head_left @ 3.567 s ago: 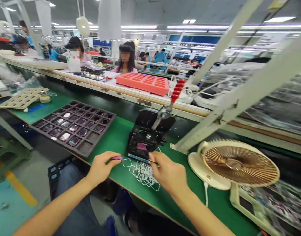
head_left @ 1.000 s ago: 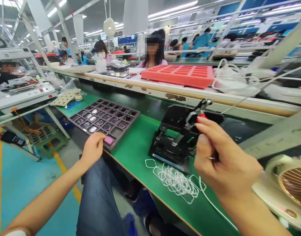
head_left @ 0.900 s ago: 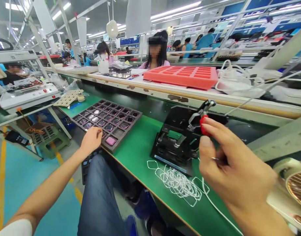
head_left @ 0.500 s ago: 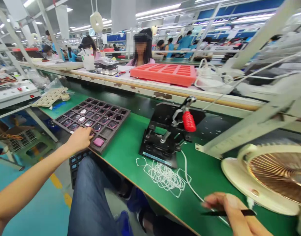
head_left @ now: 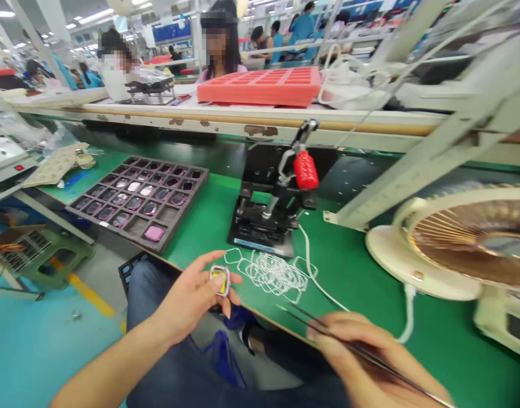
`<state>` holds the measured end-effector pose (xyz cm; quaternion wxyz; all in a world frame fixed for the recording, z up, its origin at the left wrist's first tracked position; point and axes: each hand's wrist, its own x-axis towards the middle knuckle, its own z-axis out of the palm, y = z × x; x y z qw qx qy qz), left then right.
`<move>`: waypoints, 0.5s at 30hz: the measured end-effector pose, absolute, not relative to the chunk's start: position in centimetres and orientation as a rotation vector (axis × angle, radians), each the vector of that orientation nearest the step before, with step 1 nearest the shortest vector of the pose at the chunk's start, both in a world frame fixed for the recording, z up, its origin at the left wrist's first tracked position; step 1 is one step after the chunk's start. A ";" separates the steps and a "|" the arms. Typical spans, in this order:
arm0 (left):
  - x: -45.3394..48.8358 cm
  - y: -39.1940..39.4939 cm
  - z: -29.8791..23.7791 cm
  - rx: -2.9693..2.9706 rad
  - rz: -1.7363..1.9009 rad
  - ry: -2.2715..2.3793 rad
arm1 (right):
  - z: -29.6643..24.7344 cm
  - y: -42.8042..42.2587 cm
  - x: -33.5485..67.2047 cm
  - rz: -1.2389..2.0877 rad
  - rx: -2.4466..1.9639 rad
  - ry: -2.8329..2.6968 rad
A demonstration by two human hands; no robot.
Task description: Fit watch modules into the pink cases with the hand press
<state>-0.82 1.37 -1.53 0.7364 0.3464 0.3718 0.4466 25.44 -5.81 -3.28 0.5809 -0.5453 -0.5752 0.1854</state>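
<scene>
My left hand is closed on a small rounded-square part with a white rim and a yellow face, held in front of the green bench edge. My right hand pinches a pair of thin black tweezers whose tips point up and left toward that part. A pile of thin white frame-shaped rings lies on the green mat just beyond. Behind it stands a black lever press with a red handle, lowered. A dark compartment tray with several small pink and silver parts sits to the left.
A beige desk fan lies on the right with a white cord running across the mat. A red tray rests on the raised shelf behind. Other people sit at the benches beyond. A green stool stands on the floor at left.
My left hand left the dark tray and came back in front of me with a small part. My right hand let go of the red press handle and now holds tweezers low at right.
</scene>
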 end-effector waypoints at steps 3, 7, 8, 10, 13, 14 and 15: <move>2.1 0.1 -2.2 0.823 0.872 0.785 | -2.5 -5.0 21.7 0.491 -1.074 -1.446; 2.8 -0.3 -2.1 0.883 0.871 0.835 | -3.9 -3.9 20.2 0.463 -0.937 -1.573; 2.8 -0.3 -2.0 0.890 0.889 0.863 | -4.3 -3.9 20.2 0.452 -0.924 -1.596; 2.7 -0.3 -2.0 0.899 0.912 0.899 | -4.9 -3.9 20.3 0.431 -0.896 -1.633; 2.6 -0.4 -2.0 0.903 0.906 0.901 | -5.5 -4.1 20.5 0.422 -0.856 -1.652; 2.6 -0.4 -2.1 0.902 0.899 0.898 | -5.6 -4.2 20.4 0.426 -0.853 -1.647; 2.6 -0.5 -2.1 0.901 0.894 0.895 | -5.6 -4.2 20.4 0.431 -0.855 -1.642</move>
